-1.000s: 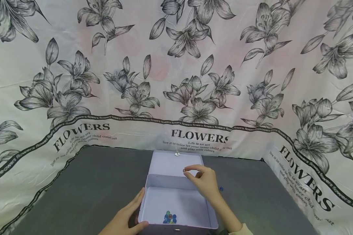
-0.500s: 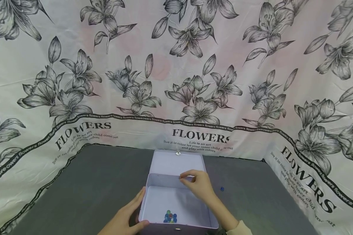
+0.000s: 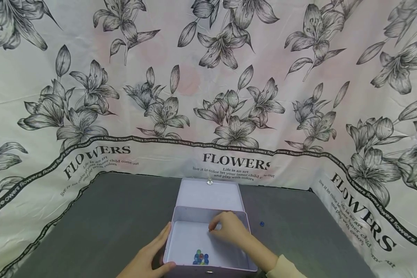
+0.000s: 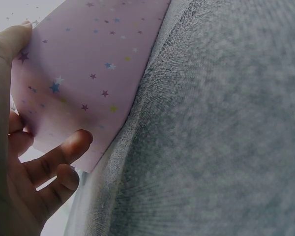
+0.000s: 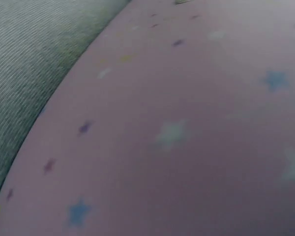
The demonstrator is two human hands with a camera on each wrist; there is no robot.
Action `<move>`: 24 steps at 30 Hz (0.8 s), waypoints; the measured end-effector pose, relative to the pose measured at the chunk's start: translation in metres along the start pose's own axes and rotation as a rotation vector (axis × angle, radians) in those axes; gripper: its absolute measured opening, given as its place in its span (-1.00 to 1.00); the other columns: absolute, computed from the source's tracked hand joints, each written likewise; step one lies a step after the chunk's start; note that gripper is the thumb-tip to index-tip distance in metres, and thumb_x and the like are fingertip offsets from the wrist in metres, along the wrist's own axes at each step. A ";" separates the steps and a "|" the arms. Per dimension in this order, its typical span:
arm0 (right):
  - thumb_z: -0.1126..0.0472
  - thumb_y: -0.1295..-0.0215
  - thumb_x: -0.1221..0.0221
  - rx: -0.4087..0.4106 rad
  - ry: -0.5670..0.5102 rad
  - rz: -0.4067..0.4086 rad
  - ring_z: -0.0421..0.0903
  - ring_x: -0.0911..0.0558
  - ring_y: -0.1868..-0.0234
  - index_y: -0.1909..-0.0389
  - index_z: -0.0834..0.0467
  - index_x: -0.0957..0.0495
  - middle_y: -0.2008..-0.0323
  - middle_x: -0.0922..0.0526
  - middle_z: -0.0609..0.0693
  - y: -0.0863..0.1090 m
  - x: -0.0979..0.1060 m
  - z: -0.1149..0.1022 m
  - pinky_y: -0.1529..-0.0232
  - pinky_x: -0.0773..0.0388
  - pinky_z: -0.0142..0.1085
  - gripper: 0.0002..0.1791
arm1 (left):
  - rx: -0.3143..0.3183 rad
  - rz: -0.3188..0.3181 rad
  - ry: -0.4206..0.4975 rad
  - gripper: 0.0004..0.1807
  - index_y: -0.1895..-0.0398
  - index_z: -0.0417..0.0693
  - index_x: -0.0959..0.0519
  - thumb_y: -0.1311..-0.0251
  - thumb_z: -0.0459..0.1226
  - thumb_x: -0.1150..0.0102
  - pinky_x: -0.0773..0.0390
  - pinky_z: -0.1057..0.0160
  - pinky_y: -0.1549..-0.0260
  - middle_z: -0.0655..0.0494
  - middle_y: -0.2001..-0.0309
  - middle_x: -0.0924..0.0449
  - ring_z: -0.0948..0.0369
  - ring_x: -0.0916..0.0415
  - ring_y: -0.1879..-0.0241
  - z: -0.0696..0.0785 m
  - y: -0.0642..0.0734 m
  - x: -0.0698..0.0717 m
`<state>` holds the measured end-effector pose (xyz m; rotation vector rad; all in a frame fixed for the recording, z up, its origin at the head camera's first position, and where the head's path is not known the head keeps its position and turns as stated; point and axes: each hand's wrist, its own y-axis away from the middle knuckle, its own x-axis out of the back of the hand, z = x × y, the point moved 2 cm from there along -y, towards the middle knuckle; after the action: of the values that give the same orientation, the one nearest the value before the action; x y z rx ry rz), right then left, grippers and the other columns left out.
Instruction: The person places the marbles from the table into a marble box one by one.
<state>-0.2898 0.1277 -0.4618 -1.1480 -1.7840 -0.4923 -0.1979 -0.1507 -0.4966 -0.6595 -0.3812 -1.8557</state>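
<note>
A lidded metal box (image 3: 184, 236), pale lilac inside and printed with small stars outside, lies open in the head view. My left hand (image 3: 147, 255) holds its left side, the thumb at the front corner and the fingers along the side wall. In the left wrist view that hand (image 4: 37, 172) spans the starred wall. My right hand (image 3: 231, 228) reaches down inside the box with thumb and fingertips pinched together; the small marble seen there earlier is hidden by the fingers. Several glass marbles (image 3: 200, 258), blue, green and red, cluster at the box's front.
The opened lid (image 3: 206, 193) lies back behind the box, a metal clasp (image 3: 209, 182) at its far edge. One blue marble (image 3: 262, 224) sits on the dark grey table (image 3: 132, 208) right of the box. Flower-printed cloth (image 3: 173, 158) surrounds the table.
My right hand has moved from above the box's back edge down and slightly forward into the box, its fingertips kept pinched. The left hand has stayed on the box.
</note>
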 end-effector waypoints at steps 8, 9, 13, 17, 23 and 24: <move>0.26 -0.13 -0.51 -0.027 0.034 -0.030 -0.07 -0.80 0.17 0.39 0.05 -0.82 0.31 -0.84 -0.13 0.000 -0.002 -0.004 0.06 -0.76 -0.08 -0.94 | 0.009 0.005 -0.019 0.13 -0.74 -0.06 0.03 -0.32 0.20 -0.34 -0.23 -0.49 -0.37 -0.07 -0.72 0.13 -0.29 0.00 -0.63 0.001 -0.001 0.002; 0.26 -0.14 -0.51 -0.023 0.034 -0.020 -0.07 -0.80 0.17 0.38 0.06 -0.82 0.31 -0.84 -0.13 0.000 -0.002 -0.004 0.07 -0.76 -0.08 -0.94 | 0.008 0.006 -0.022 0.13 -0.74 -0.06 0.02 -0.32 0.20 -0.34 -0.23 -0.49 -0.37 -0.07 -0.72 0.13 -0.29 0.00 -0.63 0.001 -0.001 0.002; 0.29 -0.16 -0.47 -0.005 0.019 0.033 -0.06 -0.79 0.16 0.32 0.10 -0.83 0.29 -0.83 -0.11 0.001 0.001 -0.003 0.07 -0.75 -0.04 -0.92 | 0.002 0.012 -0.032 0.13 -0.73 -0.08 0.01 -0.32 0.20 -0.35 -0.24 -0.48 -0.37 -0.08 -0.72 0.11 -0.28 -0.01 -0.63 0.000 0.000 0.002; 0.33 -0.19 -0.46 0.003 -0.035 0.084 -0.21 -0.63 0.50 0.26 0.15 -0.83 0.25 -0.84 -0.05 0.002 0.005 -0.003 0.36 -0.68 -0.25 -0.89 | -0.001 0.018 -0.027 0.12 -0.74 -0.06 0.00 -0.32 0.19 -0.35 -0.27 -0.49 -0.35 -0.08 -0.72 0.11 -0.29 -0.03 -0.62 0.000 0.000 0.001; 0.34 -0.22 -0.47 -0.010 -0.167 0.154 -0.40 -0.26 0.75 0.19 0.19 -0.82 0.14 -0.85 0.06 0.008 0.013 -0.003 0.72 -0.29 -0.51 -0.86 | -0.010 0.009 -0.013 0.10 -0.73 -0.07 0.00 -0.34 0.15 -0.35 -0.26 -0.49 -0.36 -0.08 -0.72 0.10 -0.28 -0.02 -0.62 -0.001 0.001 0.001; 0.33 -0.23 -0.47 -0.011 -0.180 0.173 -0.40 -0.27 0.75 0.19 0.18 -0.82 0.14 -0.85 0.06 0.010 0.015 -0.003 0.73 -0.28 -0.51 -0.86 | -0.012 0.009 -0.015 0.10 -0.73 -0.08 0.00 -0.34 0.15 -0.36 -0.26 -0.48 -0.36 -0.08 -0.72 0.10 -0.27 -0.02 -0.62 -0.001 0.001 0.001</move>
<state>-0.2819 0.1377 -0.4487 -1.3771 -1.8147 -0.3036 -0.1976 -0.1523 -0.4969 -0.6822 -0.3764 -1.8471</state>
